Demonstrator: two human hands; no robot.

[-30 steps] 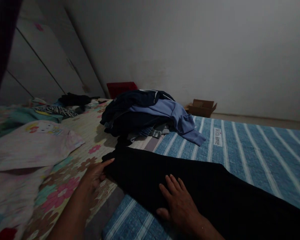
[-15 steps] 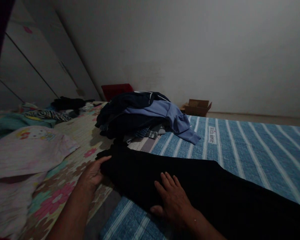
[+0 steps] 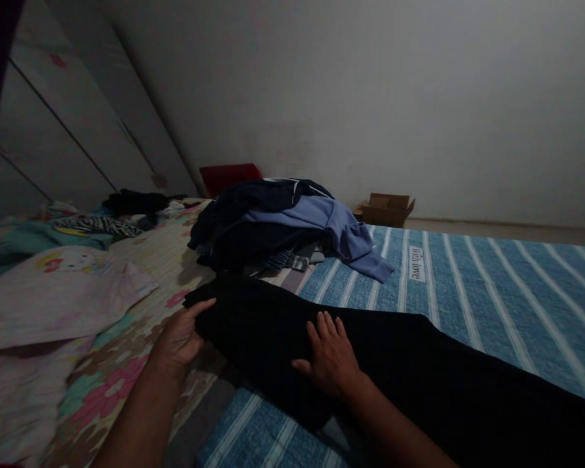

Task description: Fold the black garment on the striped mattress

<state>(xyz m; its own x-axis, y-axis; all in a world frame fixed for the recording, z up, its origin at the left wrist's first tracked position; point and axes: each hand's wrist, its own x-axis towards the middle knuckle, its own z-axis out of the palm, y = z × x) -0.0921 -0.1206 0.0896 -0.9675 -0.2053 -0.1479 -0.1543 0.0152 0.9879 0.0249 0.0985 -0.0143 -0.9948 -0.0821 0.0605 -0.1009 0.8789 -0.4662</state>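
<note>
Black trousers (image 3: 394, 364) lie stretched across the bed, running from the middle of the view to the lower right. At their left end, my left hand (image 3: 180, 335) grips the edge of the cloth, thumb on top and fingers partly hidden beneath. My right hand (image 3: 331, 354) rests flat on the fabric, its fingers extended and holding nothing. Just beyond the trousers sits a heap of dark blue clothes (image 3: 258, 208) with a light blue long-sleeved top (image 3: 341, 224) draped over it.
A pink shirt (image 3: 68, 299) lies on the flowered sheet (image 3: 112, 390) at left, with more clothes behind. The blue striped cover (image 3: 468, 286) spreads to the right. Behind the bed are a cardboard box (image 3: 386, 211), a red object (image 3: 229, 177) and a wall.
My right hand has slid slightly up and away over the trousers. The left end of the cloth lies smoother and a little differently, with my left hand still on it.
</note>
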